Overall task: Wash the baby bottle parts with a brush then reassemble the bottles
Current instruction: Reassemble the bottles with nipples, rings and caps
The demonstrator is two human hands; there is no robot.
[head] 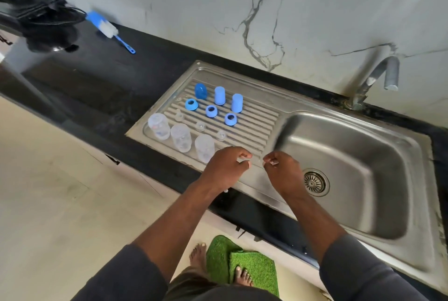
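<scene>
Both grips hang side by side over the front edge of the drainboard (257,128): the left grip (228,167) just beside the nearest bottle, the right grip (278,167) at the lip of the sink basin (351,155). Fingers and thumb of each are curled in towards one another, but from the head view we cannot tell whether either pinches something small and clear or holds nothing at all.

On the ridged drainboard we see the parts laid out in slanting rows. Nearest the front stand three clear bottles (180,137), mouths up. Behind them lie three clear teats (200,126), each apart from the next. Behind those sit three blue collar rings (211,110), and furthest back the blue caps – two upright (236,103) and one tipped on its side (200,91).

We find the brush (109,29), blue-handled with white bristles, well apart from the rest – far to the left on the black bench (97,87), close to the marble wall, beside a black bundle (41,14). A tap (378,77) curves over the back of the basin, and the drain (315,181) shows near the right grip. Below, bare feet stand at a green mat (257,269) on the floor.
</scene>
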